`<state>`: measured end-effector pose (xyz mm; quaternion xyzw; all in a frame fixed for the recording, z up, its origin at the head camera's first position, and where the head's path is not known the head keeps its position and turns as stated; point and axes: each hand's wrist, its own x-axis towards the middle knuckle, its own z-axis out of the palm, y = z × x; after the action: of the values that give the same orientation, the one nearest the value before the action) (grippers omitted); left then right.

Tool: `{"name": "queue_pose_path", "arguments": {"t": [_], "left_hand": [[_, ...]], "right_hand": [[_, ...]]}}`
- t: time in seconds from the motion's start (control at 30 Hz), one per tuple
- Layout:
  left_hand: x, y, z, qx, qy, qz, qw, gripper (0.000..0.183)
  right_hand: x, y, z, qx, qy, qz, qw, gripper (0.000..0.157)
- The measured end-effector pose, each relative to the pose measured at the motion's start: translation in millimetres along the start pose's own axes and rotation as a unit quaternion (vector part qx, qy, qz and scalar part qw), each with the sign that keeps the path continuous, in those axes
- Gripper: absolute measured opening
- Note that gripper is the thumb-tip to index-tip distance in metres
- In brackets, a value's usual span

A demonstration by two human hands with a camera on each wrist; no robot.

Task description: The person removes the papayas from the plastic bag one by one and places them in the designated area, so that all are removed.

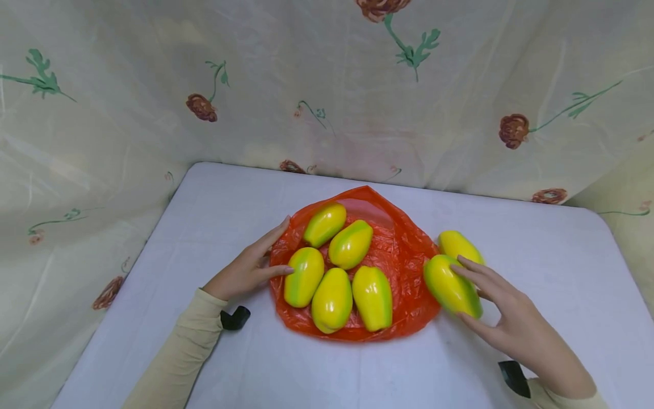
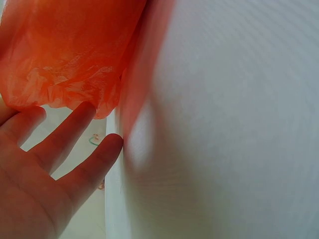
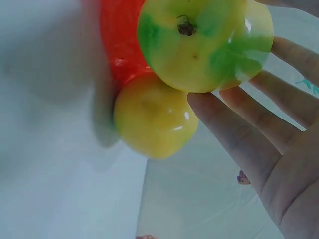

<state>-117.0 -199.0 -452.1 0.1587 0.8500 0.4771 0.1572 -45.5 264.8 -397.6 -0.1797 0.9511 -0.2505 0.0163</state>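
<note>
A red plastic bag [image 1: 409,267] lies spread wide on the table, with several yellow-green papayas [image 1: 332,301] inside it. At its left side is my left hand [image 1: 250,267], thumb reaching over the rim to the leftmost papaya [image 1: 305,277]. In the left wrist view the straight, spread fingers [image 2: 94,164] of that hand rest along the bag's outside. My right hand [image 1: 511,312] grips another papaya [image 1: 452,286] between thumb and fingers at the bag's right edge. Just behind it, outside the bag, one more papaya [image 1: 460,245] lies on the table.
A white cloth covers the table [image 1: 230,193]. Behind and to the left hangs a pale curtain [image 1: 327,68] with a flower print. Black straps [image 1: 236,318] show at both wrists, beside cream sleeves [image 1: 179,346].
</note>
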Motion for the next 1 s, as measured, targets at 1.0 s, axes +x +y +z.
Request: {"name": "queue_pose_path", "arguments": {"t": [1.0], "left_hand": [[0.0,0.2,0.7,0.001,0.002,-0.005,1.0,0.094]], "right_hand": [[-20.2,14.8,12.7,-0.039,-0.004,0.015,0.999,0.089]]}}
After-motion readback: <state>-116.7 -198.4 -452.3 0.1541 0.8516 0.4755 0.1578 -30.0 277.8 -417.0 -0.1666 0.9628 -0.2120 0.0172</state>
